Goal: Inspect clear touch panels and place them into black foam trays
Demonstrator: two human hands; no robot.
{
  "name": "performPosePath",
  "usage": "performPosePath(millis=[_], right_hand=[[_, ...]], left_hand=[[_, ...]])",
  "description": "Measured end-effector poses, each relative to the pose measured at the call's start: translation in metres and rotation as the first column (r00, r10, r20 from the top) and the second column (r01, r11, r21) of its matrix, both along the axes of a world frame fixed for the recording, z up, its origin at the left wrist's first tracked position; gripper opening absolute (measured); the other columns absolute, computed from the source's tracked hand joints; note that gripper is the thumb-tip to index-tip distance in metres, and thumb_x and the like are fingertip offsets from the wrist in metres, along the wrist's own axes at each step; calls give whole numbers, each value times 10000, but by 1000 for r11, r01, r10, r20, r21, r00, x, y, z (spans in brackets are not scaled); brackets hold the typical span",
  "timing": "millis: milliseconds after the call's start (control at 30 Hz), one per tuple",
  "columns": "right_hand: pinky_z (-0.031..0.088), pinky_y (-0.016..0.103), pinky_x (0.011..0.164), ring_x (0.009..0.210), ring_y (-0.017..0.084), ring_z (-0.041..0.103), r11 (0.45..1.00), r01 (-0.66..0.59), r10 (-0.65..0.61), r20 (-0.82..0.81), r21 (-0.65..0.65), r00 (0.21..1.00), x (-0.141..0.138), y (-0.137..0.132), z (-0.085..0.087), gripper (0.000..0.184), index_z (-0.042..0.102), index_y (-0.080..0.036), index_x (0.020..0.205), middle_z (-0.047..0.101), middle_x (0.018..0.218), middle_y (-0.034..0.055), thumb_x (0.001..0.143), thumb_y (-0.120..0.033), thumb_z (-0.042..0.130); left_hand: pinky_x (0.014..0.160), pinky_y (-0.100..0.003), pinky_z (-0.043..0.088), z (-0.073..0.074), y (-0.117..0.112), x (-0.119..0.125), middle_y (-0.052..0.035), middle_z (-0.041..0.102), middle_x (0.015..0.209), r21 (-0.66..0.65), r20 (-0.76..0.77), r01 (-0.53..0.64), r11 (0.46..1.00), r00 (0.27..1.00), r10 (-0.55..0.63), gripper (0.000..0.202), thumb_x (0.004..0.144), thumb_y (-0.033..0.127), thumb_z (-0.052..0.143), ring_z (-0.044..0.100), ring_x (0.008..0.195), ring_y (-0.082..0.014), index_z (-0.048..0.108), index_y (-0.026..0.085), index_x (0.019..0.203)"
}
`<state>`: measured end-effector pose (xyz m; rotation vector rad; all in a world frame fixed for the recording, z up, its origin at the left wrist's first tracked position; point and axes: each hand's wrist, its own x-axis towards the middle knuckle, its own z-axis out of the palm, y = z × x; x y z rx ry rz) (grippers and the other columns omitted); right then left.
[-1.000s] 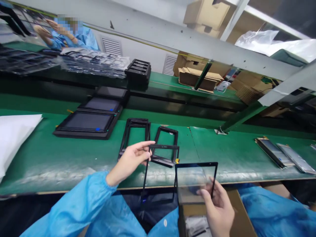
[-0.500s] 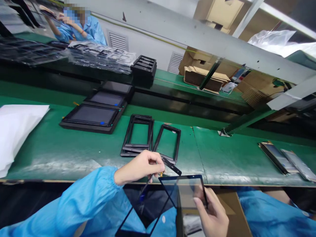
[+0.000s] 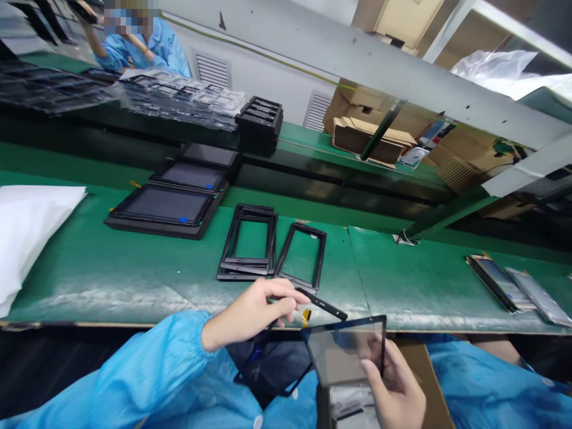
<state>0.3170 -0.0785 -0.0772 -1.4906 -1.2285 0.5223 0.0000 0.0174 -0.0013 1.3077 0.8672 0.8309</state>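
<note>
Seen from the head camera, both blue-sleeved arms reach in from below, in front of the near edge of the green desk (image 3: 89,280).

The left hand (image 3: 257,307) pinches the upper bar of a thin black frame (image 3: 326,306) between thumb and fingertips. The frame hangs tilted, off the desk, sloping down toward the lap. A small yellow tab (image 3: 306,316) shows on it just right of the fingers, and a blue tab (image 3: 255,353) lower down. Any print on either is too small to tell.

The right hand (image 3: 393,387) grips a glass panel (image 3: 346,351) with a black border. Its thumb lies on the front near the lower right corner, and its fingers show through the glass from behind. The panel is held in the air just below the frame's upper bar, above an open cardboard box (image 3: 429,369).

On the desk beyond the left hand lies a stack of black frames (image 3: 248,244), with a single black frame (image 3: 301,256) just beside it on the right. Farther left, dark screens in black trays (image 3: 165,208) overlap in a row, each with a small blue sticker carrying no legible writing. A white sheet (image 3: 27,232) lies at the far left, and long flat panels (image 3: 504,277) at the far right.

On the far bench sit a stack of black holders (image 3: 259,119), clear plastic trays (image 3: 179,101) and corrugated cardboard (image 3: 370,140). A co-worker in a blue coat (image 3: 147,47) stands at the top left.
</note>
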Motion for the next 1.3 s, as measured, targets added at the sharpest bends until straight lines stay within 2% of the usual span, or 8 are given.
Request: performPosePath(millis=[100, 200, 333, 400, 500, 633, 800, 1300], right_hand=[[656, 388, 791, 862, 264, 768, 992, -39, 17, -188, -116, 982, -14, -2, -7, 567, 703, -230, 1363, 807, 1012, 89, 834, -370, 852], [617, 334, 844, 868, 205, 736, 982, -87, 22, -353, -167, 935, -35, -1, -8, 557, 670, -264, 1409, 772, 969, 38, 884, -371, 822], [584, 386, 994, 1135, 268, 723, 977, -95, 0, -444, -191, 896, -48, 1, -7, 501, 729, -284, 1347, 763, 1219, 81, 870, -396, 835], [559, 413, 1056, 1258, 303, 679, 981, -94, 10, -437, -172, 899, -46, 3, -6, 494, 750, -274, 1323, 707, 1377, 104, 855, -398, 848], [589, 374, 996, 1179, 282, 710, 982, -118, 58, -353, -150, 934, -38, 8, 1, 504, 755, -267, 1327, 697, 1384, 109, 848, -386, 855], [622, 335, 854, 967, 233, 729, 982, -141, 114, -207, -124, 972, -33, 16, 17, 523, 735, -234, 1364, 719, 1276, 116, 876, -401, 819], [617, 308, 802, 885, 203, 706, 978, -172, 159, -113, -121, 981, -33, 20, 29, 528, 712, -224, 1397, 718, 1141, 98, 906, -404, 783], [605, 328, 833, 914, 207, 693, 977, -168, 146, -156, -133, 977, -37, 22, 28, 546, 711, -226, 1396, 714, 1143, 93, 889, -409, 796]], left_hand=[[753, -295, 613, -3, -1, -9, -92, 798, 968, 107, -78, -83, 991, 993, 92, 275, 957, 233, 640, 749, 817, -198, 856, 201, 1123], [876, -329, 604, -9, -3, -13, -88, 846, 1010, 114, -133, -149, 982, 978, 164, 254, 959, 239, 656, 779, 962, -240, 857, 214, 1112], [761, -302, 621, -14, -4, -11, -88, 848, 1024, -23, 9, -293, 956, 956, 293, 228, 935, 265, 713, 793, 846, -219, 777, 183, 1138], [731, -288, 621, -14, -3, -9, -74, 848, 1001, -77, 74, -339, 937, 936, 345, 375, 923, 252, 738, 783, 786, -195, 675, 192, 1288], [705, -268, 618, -9, -2, -7, -100, 843, 1069, -86, 55, -321, 943, 943, 327, 512, 930, 266, 741, 776, 807, -189, 610, 192, 1419], [803, -279, 630, -3, -2, -8, -109, 832, 1064, -18, -1, -290, 957, 957, 290, 368, 937, 274, 720, 769, 888, -200, 763, 182, 1291], [727, -241, 632, 2, -4, -9, -68, 726, 1001, 129, -44, -308, 943, 948, 316, 301, 901, 260, 746, 725, 861, -183, 843, 238, 1186], [677, -209, 608, 1, -12, -7, -44, 680, 1001, 102, -31, -257, 961, 965, 261, 349, 925, 222, 717, 730, 804, -160, 820, 302, 1248]])
